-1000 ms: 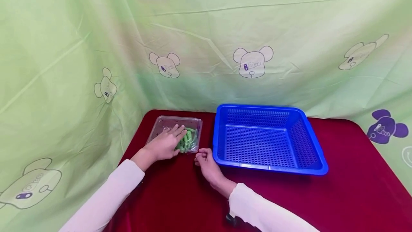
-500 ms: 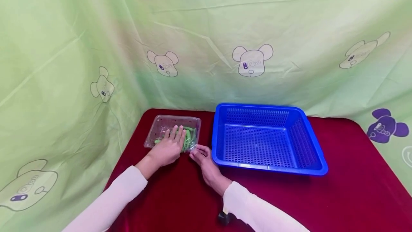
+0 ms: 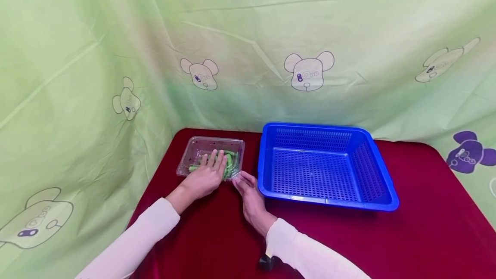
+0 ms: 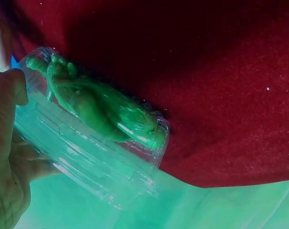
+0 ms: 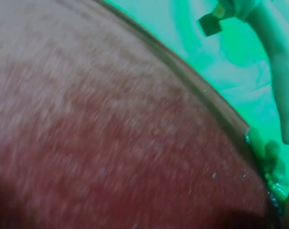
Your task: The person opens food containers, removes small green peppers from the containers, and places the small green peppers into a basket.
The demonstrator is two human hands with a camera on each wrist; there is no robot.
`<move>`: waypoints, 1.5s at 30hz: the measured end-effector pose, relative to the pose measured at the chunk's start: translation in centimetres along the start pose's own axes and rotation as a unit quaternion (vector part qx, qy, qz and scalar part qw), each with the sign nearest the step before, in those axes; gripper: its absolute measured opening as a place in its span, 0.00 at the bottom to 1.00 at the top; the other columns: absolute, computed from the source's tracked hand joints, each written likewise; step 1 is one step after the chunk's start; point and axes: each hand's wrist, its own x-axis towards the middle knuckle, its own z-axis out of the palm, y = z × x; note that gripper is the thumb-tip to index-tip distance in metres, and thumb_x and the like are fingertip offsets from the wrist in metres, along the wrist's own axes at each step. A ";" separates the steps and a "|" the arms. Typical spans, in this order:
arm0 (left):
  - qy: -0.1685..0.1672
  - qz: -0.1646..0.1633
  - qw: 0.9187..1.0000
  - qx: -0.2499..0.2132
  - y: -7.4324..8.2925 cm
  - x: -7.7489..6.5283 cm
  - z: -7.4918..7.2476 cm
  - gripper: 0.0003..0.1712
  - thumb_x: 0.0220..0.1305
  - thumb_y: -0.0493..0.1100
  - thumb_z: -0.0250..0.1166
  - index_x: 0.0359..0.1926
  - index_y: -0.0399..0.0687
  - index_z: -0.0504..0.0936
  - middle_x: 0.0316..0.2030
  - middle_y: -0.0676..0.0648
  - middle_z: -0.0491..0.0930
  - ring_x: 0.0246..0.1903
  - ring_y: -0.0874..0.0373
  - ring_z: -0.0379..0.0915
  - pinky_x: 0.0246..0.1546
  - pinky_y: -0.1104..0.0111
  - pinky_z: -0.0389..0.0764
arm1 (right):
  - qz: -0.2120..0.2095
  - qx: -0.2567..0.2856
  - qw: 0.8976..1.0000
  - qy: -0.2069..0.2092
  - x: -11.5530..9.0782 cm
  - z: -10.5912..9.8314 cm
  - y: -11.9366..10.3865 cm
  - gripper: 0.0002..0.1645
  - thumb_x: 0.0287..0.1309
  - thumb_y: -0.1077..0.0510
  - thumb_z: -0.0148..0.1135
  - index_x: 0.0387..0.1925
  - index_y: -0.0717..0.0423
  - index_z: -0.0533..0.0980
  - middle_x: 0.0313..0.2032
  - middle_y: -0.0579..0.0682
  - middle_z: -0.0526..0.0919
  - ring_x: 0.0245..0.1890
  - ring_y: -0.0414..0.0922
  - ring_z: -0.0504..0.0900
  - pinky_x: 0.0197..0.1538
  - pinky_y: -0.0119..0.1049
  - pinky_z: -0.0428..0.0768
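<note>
Head view: my left hand [image 3: 202, 181], fingers straight, partly hides uncountable green pieces [image 3: 230, 165] in one box [image 3: 198, 146]; my right hand [image 3: 253, 202] pinches its corner.

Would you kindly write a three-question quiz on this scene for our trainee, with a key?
1. Where do the green vegetables lie: (a) on the red cloth, (b) in the clear container, (c) in a bowl?
2. True or false: the blue basket stands to the right of the clear container.
3. Which hand has its fingers at the clear container's near right corner?

Key: 1 b; 2 true; 3 the right hand.
</note>
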 end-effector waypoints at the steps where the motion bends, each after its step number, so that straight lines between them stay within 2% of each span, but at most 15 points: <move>1: -0.003 0.001 1.000 -0.001 0.0 0.0 0.0 0.33 0.73 0.39 0.57 0.72 0.25 0.63 0.71 0.26 0.65 0.71 0.32 0.64 0.66 0.43 0.75 | 0.001 0.009 1.000 0.009 0.0 0.1 0.0 0.24 0.64 0.74 0.56 0.61 0.76 0.69 0.43 0.50 0.79 0.43 0.37 0.83 0.56 0.34 0.85; 6: -0.015 0.000 1.000 -0.011 0.1 0.1 -0.1 0.36 0.69 0.38 0.62 0.72 0.25 0.63 0.71 0.26 0.65 0.71 0.31 0.64 0.66 0.42 0.74 | 0.010 0.034 0.999 0.021 0.0 0.4 -0.1 0.24 0.62 0.76 0.53 0.61 0.77 0.69 0.41 0.49 0.78 0.41 0.37 0.83 0.56 0.33 0.85; 10: -0.012 0.001 1.000 -0.009 0.0 0.2 -0.2 0.36 0.69 0.37 0.62 0.72 0.26 0.63 0.71 0.26 0.65 0.71 0.31 0.64 0.65 0.43 0.75 | 0.014 0.035 0.999 0.024 0.2 0.5 -0.2 0.22 0.63 0.75 0.53 0.59 0.76 0.70 0.42 0.48 0.79 0.40 0.37 0.83 0.53 0.32 0.86; 14: 0.017 0.013 0.999 0.023 -0.1 0.1 0.0 0.31 0.71 0.39 0.59 0.70 0.26 0.67 0.68 0.26 0.69 0.69 0.32 0.69 0.62 0.45 0.79 | 0.026 0.039 0.998 0.030 0.4 0.7 -0.3 0.20 0.64 0.74 0.54 0.57 0.73 0.71 0.44 0.50 0.78 0.40 0.38 0.83 0.51 0.29 0.85; 19: 0.067 0.031 0.994 0.074 -0.1 0.2 0.4 0.27 0.74 0.40 0.52 0.67 0.27 0.71 0.65 0.27 0.74 0.64 0.34 0.75 0.56 0.48 0.84 | 0.030 0.041 0.998 0.040 0.6 0.8 -0.3 0.18 0.63 0.73 0.56 0.55 0.69 0.72 0.44 0.49 0.76 0.37 0.37 0.82 0.48 0.26 0.84; 22: 0.068 0.021 0.996 0.050 -0.5 0.4 0.2 0.30 0.73 0.42 0.56 0.68 0.26 0.70 0.66 0.27 0.73 0.65 0.34 0.74 0.58 0.47 0.82 | 0.023 0.044 0.998 0.041 0.5 0.7 -0.2 0.17 0.63 0.73 0.56 0.54 0.69 0.72 0.42 0.48 0.76 0.36 0.37 0.82 0.48 0.27 0.84; 25: 0.056 -0.008 0.998 -0.016 -1.2 0.7 -0.3 0.36 0.71 0.47 0.61 0.70 0.26 0.66 0.68 0.28 0.71 0.68 0.34 0.71 0.62 0.47 0.80 | 0.012 0.048 0.998 0.040 0.4 0.5 -0.2 0.16 0.63 0.73 0.56 0.53 0.69 0.73 0.39 0.47 0.78 0.36 0.37 0.82 0.49 0.28 0.84; 27: 0.058 -0.031 0.996 -0.062 -1.7 0.9 -0.6 0.40 0.69 0.48 0.63 0.72 0.27 0.64 0.70 0.30 0.70 0.69 0.36 0.69 0.65 0.47 0.77 | 0.006 0.054 0.998 0.042 0.4 0.4 -0.2 0.15 0.64 0.73 0.57 0.52 0.68 0.74 0.37 0.47 0.79 0.36 0.37 0.83 0.49 0.29 0.85; 30: 0.083 -0.050 0.988 -0.117 -2.4 1.0 -0.9 0.41 0.67 0.47 0.64 0.73 0.28 0.64 0.70 0.32 0.70 0.70 0.40 0.69 0.67 0.49 0.75 | -0.005 0.060 0.997 0.045 0.5 0.4 -0.3 0.15 0.65 0.72 0.57 0.52 0.69 0.74 0.36 0.47 0.80 0.36 0.37 0.83 0.50 0.30 0.85; 34: 0.099 -0.045 0.985 -0.136 -2.9 0.3 -0.7 0.41 0.65 0.48 0.67 0.72 0.28 0.65 0.68 0.31 0.73 0.70 0.39 0.70 0.68 0.47 0.74 | -0.010 0.061 0.997 0.041 0.6 0.5 -0.2 0.15 0.66 0.71 0.57 0.53 0.70 0.73 0.34 0.46 0.81 0.36 0.37 0.84 0.50 0.30 0.85; 41: 0.066 -0.031 0.989 -0.125 -4.4 -2.3 0.8 0.40 0.67 0.45 0.67 0.72 0.28 0.64 0.70 0.29 0.68 0.73 0.37 0.64 0.72 0.44 0.68 | -0.014 0.060 0.997 0.045 0.7 0.7 -0.2 0.15 0.67 0.71 0.57 0.54 0.69 0.74 0.32 0.44 0.82 0.36 0.37 0.83 0.51 0.29 0.84; 45: 0.042 -0.040 0.986 -0.157 -5.8 -3.9 2.0 0.43 0.65 0.41 0.65 0.75 0.30 0.59 0.75 0.30 0.60 0.77 0.37 0.55 0.73 0.41 0.63 | -0.012 0.062 0.997 0.047 0.9 0.5 -0.2 0.14 0.66 0.71 0.57 0.53 0.67 0.75 0.35 0.45 0.82 0.36 0.36 0.83 0.50 0.28 0.84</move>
